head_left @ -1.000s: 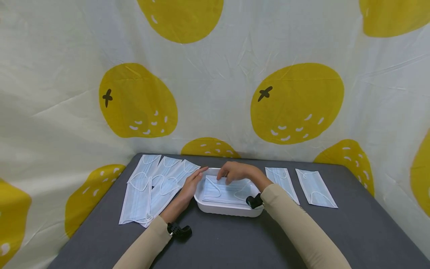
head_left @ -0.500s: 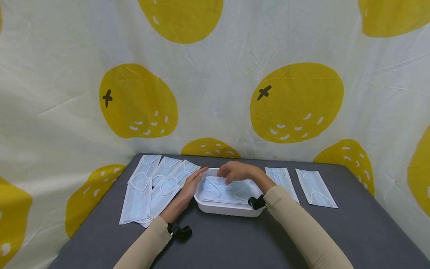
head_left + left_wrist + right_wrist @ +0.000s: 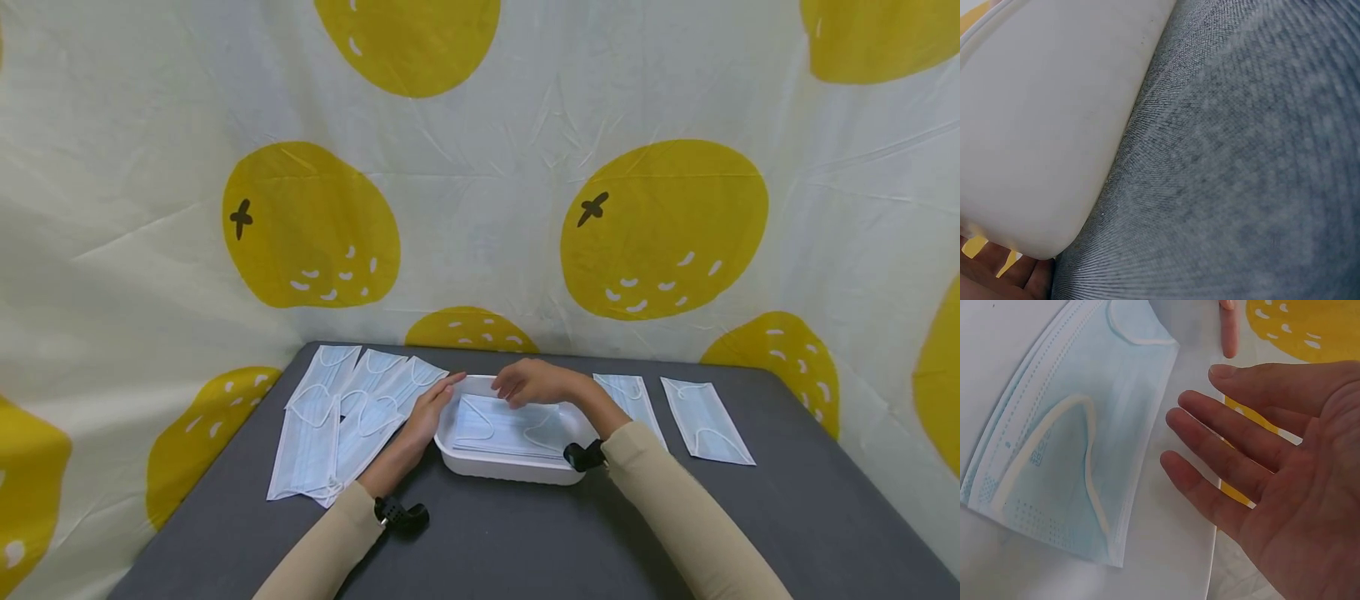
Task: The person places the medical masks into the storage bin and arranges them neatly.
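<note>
Several light blue face masks (image 3: 510, 427) with white ear loops lie stacked flat in a white plastic tub (image 3: 510, 472) in the middle of the table. My left hand (image 3: 429, 410) rests its extended fingers along the tub's left side; in the left wrist view those fingers (image 3: 1019, 270) touch the tub's outer wall (image 3: 1054, 125). Over the tub's far side hovers my right hand (image 3: 536, 382). In the right wrist view the right hand (image 3: 1260, 469) has loosely bent, spread fingers and holds nothing, apart from the top mask (image 3: 1104, 437).
Several overlapping masks (image 3: 311, 442) are spread on the left of the grey table (image 3: 480, 550). To the right lie two more, one mask (image 3: 630, 400) partly behind my forearm and another mask (image 3: 707, 421) farther out. A curtain with yellow fruit prints (image 3: 480, 233) hangs behind.
My right hand has drawn slightly up and to the right, away from the stacked masks. My left hand and the tub stay in place.
</note>
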`<state>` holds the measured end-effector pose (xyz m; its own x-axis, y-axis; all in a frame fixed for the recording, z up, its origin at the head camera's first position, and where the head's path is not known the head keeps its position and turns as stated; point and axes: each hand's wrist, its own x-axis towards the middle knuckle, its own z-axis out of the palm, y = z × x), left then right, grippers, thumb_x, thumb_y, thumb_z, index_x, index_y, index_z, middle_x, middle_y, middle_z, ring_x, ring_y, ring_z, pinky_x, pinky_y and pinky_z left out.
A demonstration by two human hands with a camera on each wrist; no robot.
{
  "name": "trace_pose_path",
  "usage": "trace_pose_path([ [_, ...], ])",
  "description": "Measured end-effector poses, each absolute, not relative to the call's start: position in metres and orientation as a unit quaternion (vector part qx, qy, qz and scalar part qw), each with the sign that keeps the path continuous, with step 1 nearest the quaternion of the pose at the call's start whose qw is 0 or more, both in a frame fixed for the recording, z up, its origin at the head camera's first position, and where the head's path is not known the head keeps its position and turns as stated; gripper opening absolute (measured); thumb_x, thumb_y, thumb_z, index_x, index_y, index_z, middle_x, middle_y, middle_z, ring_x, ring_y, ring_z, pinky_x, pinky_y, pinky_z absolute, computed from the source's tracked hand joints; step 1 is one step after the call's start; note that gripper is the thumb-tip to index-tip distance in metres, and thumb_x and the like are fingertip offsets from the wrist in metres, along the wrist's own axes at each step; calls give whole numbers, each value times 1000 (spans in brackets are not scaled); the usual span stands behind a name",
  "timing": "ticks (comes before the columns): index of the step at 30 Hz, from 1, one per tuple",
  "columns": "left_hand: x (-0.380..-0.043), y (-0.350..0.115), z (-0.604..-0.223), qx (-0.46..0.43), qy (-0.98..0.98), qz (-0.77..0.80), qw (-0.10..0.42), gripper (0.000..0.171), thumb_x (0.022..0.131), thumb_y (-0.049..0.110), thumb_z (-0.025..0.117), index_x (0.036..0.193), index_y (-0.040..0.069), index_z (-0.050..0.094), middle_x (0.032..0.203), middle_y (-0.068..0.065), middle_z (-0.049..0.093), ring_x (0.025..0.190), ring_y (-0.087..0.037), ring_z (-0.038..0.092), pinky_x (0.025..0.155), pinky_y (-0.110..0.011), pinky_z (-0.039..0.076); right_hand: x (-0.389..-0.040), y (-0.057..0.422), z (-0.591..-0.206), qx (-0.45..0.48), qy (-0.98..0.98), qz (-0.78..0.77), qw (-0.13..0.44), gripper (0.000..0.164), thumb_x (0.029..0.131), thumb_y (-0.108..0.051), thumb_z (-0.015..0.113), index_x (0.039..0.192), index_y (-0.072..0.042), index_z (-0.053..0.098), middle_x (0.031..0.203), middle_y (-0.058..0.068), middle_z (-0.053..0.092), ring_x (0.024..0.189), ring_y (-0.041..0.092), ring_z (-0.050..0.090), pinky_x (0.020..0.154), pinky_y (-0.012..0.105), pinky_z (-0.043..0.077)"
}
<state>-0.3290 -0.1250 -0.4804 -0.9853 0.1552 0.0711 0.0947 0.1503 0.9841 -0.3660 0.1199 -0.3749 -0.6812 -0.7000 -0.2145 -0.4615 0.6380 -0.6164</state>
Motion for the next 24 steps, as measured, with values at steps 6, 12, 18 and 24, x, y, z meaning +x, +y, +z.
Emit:
trace_pose_path([
  [6,-328,-125,-480,83,758,646,20,43,113,31,38,152,22,53,165,-6,42,159,-32,26,129,-61,14,-362,139,-375,-350,867,-301,189,39,97,-4,66,135,2,62,126,20,72,116,29,70,99,41,59],
  [12,-328,-124,-479,78,756,650,16,42,113,29,39,151,21,55,163,-6,45,158,-31,28,129,-59,16,-351,161,-372,-352,850,-362,153,41,99,-4,62,139,8,58,130,29,67,120,40,67,102,49,57],
  [18,-328,-124,-478,74,756,650,17,42,113,30,39,151,22,55,163,-6,45,158,-30,28,130,-58,15,-340,183,-370,-348,847,-386,114,39,100,-4,62,137,7,59,130,30,66,119,40,67,102,52,55],
  [24,-328,-124,-478,78,756,649,17,42,113,28,38,151,21,54,164,-6,44,158,-31,28,129,-59,15,-326,205,-368,-329,858,-385,83,35,100,-6,63,135,0,62,129,23,69,119,38,67,101,45,56],
])
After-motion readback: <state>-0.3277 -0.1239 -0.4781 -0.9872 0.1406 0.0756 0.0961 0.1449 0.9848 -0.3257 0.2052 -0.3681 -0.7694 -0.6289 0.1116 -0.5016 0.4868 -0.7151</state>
